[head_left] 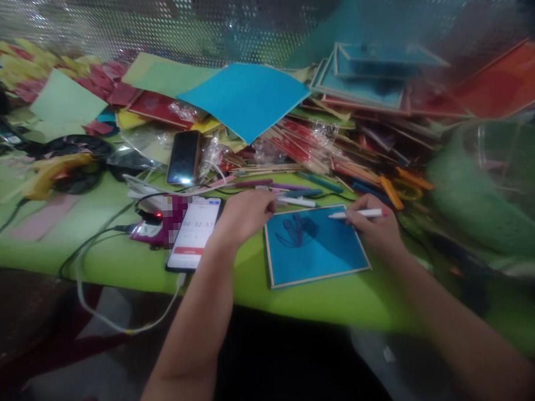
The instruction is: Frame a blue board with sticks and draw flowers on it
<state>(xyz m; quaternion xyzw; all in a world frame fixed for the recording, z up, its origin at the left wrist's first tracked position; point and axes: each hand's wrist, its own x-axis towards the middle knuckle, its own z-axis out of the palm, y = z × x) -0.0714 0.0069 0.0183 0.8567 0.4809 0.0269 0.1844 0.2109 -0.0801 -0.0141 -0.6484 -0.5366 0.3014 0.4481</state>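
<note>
A blue card (326,257) with a pale stick border lies on the green table, a dark flower-like line drawing (295,230) on its left half. My right hand (373,223) pinches a white marker with a red end (364,213), its tip over the card's upper right part. At the card's upper left corner, my left hand (250,213) has its fingers curled in; whatever they may hold is hidden. Just beyond those fingers is a white pen (300,202), and I cannot tell whether they touch it.
A lit phone (194,232) showing a timer sits left of my left arm, with cables and a dark phone (183,158) beyond. Sticks (300,144), coloured sheets and a blue sheet (250,99) pile up behind. Orange-handled scissors (390,191) and a yellow glue gun (51,173) lie to the sides.
</note>
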